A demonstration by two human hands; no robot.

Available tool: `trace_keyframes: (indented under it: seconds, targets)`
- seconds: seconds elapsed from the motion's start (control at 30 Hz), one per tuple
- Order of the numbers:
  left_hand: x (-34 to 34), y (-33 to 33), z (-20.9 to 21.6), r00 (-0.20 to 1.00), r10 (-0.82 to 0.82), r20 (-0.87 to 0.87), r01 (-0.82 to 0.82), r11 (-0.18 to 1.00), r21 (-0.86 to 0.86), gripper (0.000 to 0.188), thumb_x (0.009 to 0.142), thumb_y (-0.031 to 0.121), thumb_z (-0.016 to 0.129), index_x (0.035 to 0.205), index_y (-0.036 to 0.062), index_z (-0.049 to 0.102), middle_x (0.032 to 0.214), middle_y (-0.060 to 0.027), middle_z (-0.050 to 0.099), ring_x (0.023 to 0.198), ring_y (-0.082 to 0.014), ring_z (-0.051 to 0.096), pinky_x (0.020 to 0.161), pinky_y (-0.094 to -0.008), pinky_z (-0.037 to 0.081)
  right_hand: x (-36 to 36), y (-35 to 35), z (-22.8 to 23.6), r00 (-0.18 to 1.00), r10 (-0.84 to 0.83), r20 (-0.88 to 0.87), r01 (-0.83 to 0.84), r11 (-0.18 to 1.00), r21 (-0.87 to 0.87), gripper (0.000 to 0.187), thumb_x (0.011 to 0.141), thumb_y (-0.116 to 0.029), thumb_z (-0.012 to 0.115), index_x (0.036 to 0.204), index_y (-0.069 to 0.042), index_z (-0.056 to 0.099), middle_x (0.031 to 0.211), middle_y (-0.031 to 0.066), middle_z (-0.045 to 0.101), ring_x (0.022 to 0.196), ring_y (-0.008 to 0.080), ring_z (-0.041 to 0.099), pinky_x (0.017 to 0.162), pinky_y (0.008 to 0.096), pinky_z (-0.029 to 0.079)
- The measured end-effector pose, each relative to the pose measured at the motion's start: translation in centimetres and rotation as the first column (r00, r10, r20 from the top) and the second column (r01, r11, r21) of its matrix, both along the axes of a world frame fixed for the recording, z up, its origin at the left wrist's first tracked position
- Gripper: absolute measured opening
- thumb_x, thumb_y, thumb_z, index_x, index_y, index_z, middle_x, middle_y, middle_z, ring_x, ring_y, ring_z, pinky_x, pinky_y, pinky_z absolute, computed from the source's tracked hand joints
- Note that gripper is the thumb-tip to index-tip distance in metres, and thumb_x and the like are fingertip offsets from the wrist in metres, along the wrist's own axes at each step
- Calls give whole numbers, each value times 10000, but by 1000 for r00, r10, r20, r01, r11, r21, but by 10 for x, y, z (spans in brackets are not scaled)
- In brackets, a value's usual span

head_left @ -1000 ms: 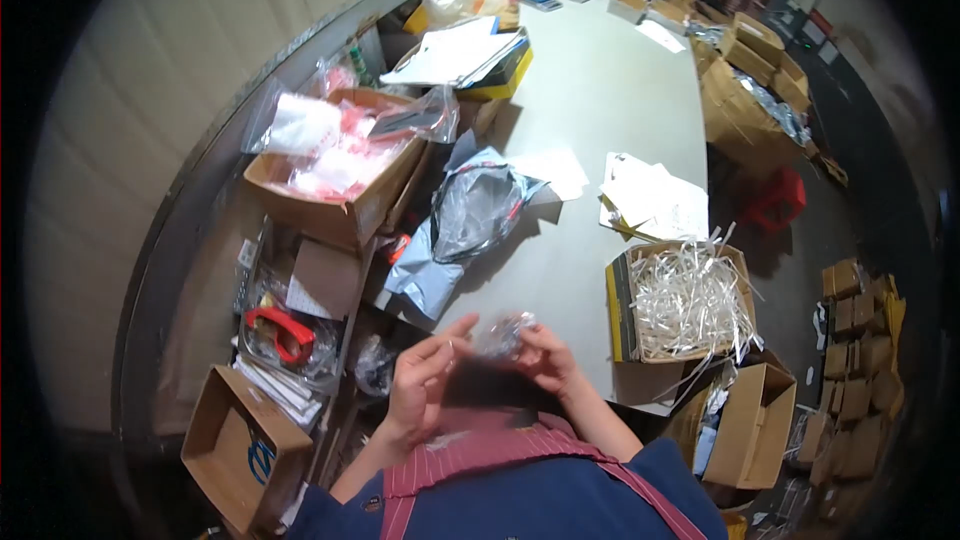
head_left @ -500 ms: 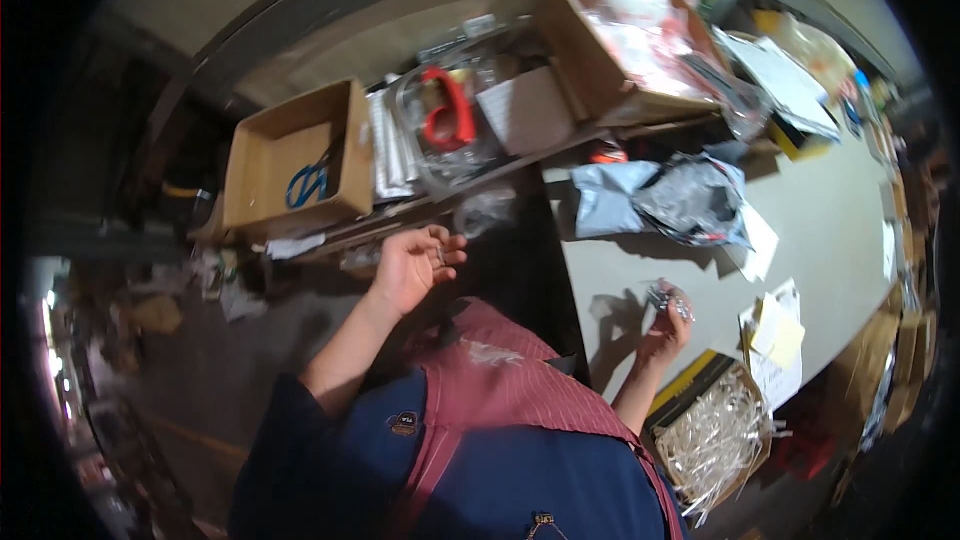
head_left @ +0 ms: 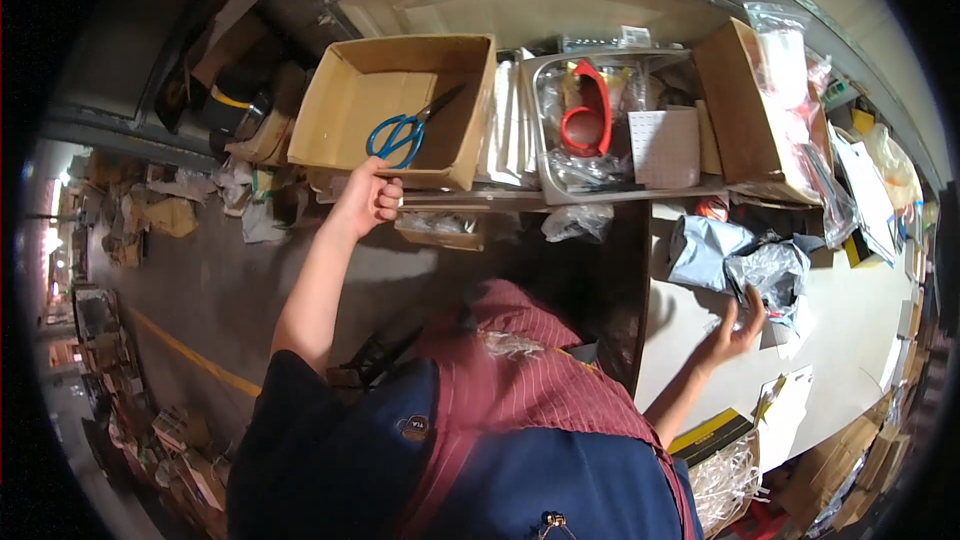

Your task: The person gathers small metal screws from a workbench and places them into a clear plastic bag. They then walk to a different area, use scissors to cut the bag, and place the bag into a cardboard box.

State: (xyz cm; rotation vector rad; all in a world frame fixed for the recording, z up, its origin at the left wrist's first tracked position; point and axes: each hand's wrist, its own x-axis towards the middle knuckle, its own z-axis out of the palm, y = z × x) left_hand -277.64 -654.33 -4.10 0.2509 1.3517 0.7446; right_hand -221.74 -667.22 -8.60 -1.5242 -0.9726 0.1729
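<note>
An open cardboard box sits on the shelf ahead of me, with blue-handled scissors inside, their blades pointing up and to the right. My left hand is at the near rim of this box, fingers curled and closed on the edge. Over the pale worktop, my right hand has its fingers apart and nothing visible in it. Its fingertips come close to a crumpled clear plastic bag, which lies against a grey-blue plastic mailer.
Right of the box stands a metal tray holding a red tape dispenser and plastic packets. Farther right is a cardboard box of plastic bags. Papers and a box of white strips lie near my right forearm.
My left hand has moved forward to the box rim and closed. The small shiny packet is gone from my right hand, which has opened beside the clear bag. The view has shifted left.
</note>
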Motion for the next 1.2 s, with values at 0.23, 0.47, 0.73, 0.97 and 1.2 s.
trace_keyframes:
  seconds: [0.23,0.47,0.73,0.97,1.2]
  targets:
    - [-44,-53,75,996,76,36,-79,990,118,330,931,410,439,843,93,464,530,83,257,440,-65,270,420,-242,208,-136,94,27,868,486,98,-475,872,-119,380,825,59,615,1203,22,606,1159,132,644,1061,241,617,972,333,455]
    - [-110,-112,111,902,340,-267,-246,911,330,262,942,384,500,956,123,505,690,28,434,558,-85,356,493,-262,274,-197,178,38,530,595,604,-565,779,-271,491,746,35,614,1228,-27,545,1279,165,562,1202,378,514,1026,469,395]
    - [-139,-155,104,812,492,-313,-405,862,304,349,957,447,439,935,110,524,594,56,340,505,-73,311,480,-255,264,-155,239,30,81,637,767,-453,709,-540,216,696,-131,759,876,-47,675,1011,136,676,1158,344,543,1027,488,384]
    - [-122,-168,89,803,516,-296,-458,854,246,376,927,448,450,811,92,488,585,27,344,524,-103,297,508,-272,242,-122,254,88,202,644,738,-563,693,-451,257,794,-106,765,975,20,633,1065,193,648,1005,368,605,836,416,512]
    - [-103,-142,91,845,387,-368,-253,897,363,403,921,489,470,784,110,467,595,48,346,535,-95,292,541,-268,238,-120,253,96,95,437,894,-471,811,-347,290,812,-150,727,1060,-16,660,1098,153,661,1116,342,573,974,451,445]
